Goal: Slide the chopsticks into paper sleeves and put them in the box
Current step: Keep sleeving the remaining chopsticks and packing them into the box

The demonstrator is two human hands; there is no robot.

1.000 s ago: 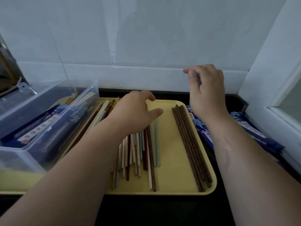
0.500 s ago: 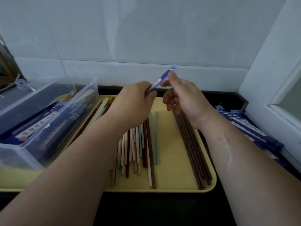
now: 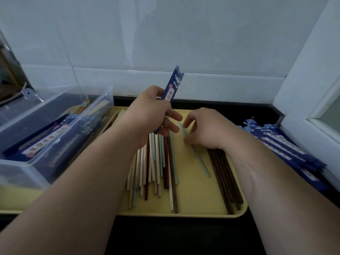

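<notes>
My left hand grips a blue paper sleeve that points up and away over the yellow tray. My right hand is just right of it, fingers curled over a light blue chopstick that lies askew on the tray. Several loose chopsticks in cream, pale blue and brown lie mid-tray, and a row of dark brown chopsticks lies along its right side. The clear plastic box at the left holds sleeved chopsticks.
A stack of blue paper sleeves lies on the black counter right of the tray, against a white window frame. A white tiled wall runs close behind. The box sits on the tray's left part.
The sleeve passed from between both hands to my left hand alone, now held more upright. My right hand dropped to the tray and pulled one light blue chopstick askew.
</notes>
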